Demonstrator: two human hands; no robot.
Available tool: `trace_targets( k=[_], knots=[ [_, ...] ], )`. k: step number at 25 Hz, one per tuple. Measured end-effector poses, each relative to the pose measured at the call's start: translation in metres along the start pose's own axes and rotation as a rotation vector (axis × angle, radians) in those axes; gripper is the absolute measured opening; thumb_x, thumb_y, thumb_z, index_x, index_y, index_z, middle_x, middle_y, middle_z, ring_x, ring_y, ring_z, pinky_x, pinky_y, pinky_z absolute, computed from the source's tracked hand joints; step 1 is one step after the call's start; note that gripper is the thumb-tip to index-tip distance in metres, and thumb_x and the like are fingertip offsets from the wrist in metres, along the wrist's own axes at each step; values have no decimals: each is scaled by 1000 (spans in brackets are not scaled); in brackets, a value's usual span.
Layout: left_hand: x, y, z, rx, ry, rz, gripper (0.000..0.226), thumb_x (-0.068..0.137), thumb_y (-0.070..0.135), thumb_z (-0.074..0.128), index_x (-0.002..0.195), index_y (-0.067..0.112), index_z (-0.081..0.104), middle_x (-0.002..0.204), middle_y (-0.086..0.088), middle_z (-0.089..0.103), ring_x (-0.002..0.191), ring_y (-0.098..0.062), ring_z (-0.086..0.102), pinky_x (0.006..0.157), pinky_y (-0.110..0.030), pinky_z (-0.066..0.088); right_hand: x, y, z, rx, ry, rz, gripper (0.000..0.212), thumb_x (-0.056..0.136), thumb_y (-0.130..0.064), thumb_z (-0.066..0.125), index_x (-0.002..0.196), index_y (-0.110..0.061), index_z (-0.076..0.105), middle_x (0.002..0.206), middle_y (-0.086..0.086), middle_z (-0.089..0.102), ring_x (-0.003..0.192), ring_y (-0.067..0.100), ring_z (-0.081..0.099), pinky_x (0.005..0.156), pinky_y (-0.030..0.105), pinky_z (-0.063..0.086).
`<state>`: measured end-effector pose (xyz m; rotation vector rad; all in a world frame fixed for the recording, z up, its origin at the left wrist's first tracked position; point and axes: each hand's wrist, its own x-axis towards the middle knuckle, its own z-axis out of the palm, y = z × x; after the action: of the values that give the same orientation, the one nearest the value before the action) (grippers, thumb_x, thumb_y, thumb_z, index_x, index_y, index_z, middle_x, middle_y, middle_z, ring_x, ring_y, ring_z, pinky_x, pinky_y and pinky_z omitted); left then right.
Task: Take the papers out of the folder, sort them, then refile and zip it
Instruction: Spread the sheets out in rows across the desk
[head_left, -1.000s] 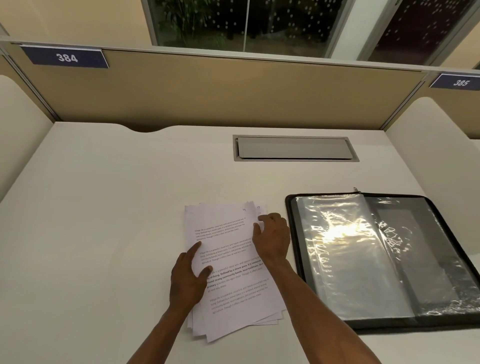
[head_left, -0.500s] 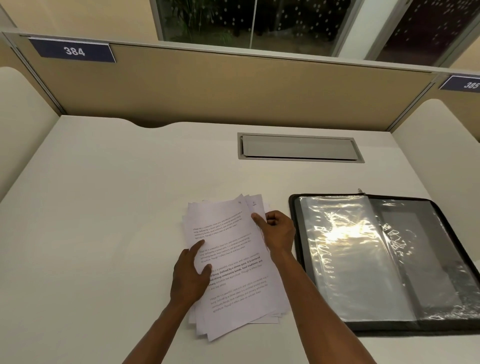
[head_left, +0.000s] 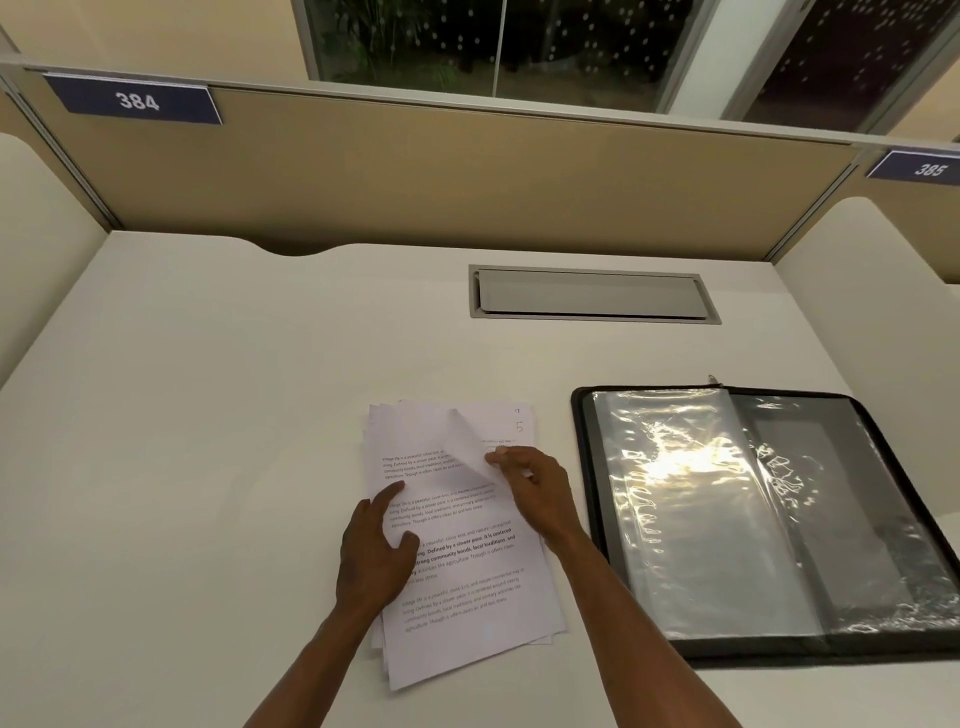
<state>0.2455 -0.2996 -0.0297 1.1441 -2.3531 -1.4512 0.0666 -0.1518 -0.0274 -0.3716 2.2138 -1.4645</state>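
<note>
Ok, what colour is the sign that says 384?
Dark blue with white numbers, on the sign at the divider's top left; the head view shows it clearly.

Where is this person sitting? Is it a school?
Probably a library or study hall carrel: numbered seat signs 384 and 385, a divider panel between desks, and a desk cable hatch.

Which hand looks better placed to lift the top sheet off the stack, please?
Probably the right hand: it already pinches the curled corner of the top sheet, while the left hand rests flat on the stack, steadying it.
</note>
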Motion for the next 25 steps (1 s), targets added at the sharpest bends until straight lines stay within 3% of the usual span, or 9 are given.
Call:
trace_targets(
  k=[2,4,6,8,13,16,21,23,25],
  knots=[
    [0,0,0,-2,-1,-4,61,85,5,67,139,28,50,110,0,54,100,-15,54,89,-29,46,1,1,3,2,113,50,24,102,-31,57,102,-19,78,96,-13,74,93,2,67,79,17,53],
    [-1,1,0,2,0,-10,61,86,6,67,140,27,50,112,1,53,101,-14,53,88,-27,44,6,3,3,-76,297,113,20,95,-26,65,112,-16,70,98,-2,70,93,17,68,79,32,56],
    [-2,2,0,9,1,-12,61,86,6,67,140,27,50,112,2,53,101,-14,52,88,-26,43,10,4,3,-197,342,235,50,87,-35,75,130,-16,58,115,3,61,106,22,63,89,38,55],
    [-2,2,0,6,5,-15,61,86,6,67,140,27,50,112,2,53,101,-14,52,88,-27,44,14,6,6,-274,291,288,62,87,-45,72,137,-13,55,125,6,58,114,23,60,94,39,53],
    [-3,5,0,0,9,-23,61,85,6,68,140,28,49,111,1,53,101,-15,53,91,-31,46,-3,-5,19,-320,514,-110,30,98,-41,60,103,-15,74,103,4,67,95,19,62,80,31,52],
    [-2,4,0,17,16,-21,62,85,7,69,140,27,50,112,1,54,102,-16,53,93,-33,48,-10,-7,28,-237,417,-284,31,97,-46,59,89,-17,68,92,-4,65,87,9,61,74,23,53],
    [-2,6,0,14,7,-20,62,85,7,68,140,27,50,112,0,53,103,-15,52,91,-30,46,1,-16,24,-76,282,-84,25,100,-39,58,90,-18,65,89,-6,70,83,3,66,70,20,54],
    [-1,5,0,5,2,-16,60,86,7,67,140,29,50,110,0,53,101,-16,53,89,-30,47,2,-19,21,-78,232,-82,14,95,-32,67,94,-19,65,88,-10,70,80,-1,66,67,15,51],
    [-2,7,0,-27,-5,-17,52,89,12,67,134,35,55,110,1,54,102,-16,55,93,-36,51,0,-21,20,-93,162,-96,20,86,-30,77,101,-20,67,93,-11,70,81,-1,66,67,10,51]
  ],
)
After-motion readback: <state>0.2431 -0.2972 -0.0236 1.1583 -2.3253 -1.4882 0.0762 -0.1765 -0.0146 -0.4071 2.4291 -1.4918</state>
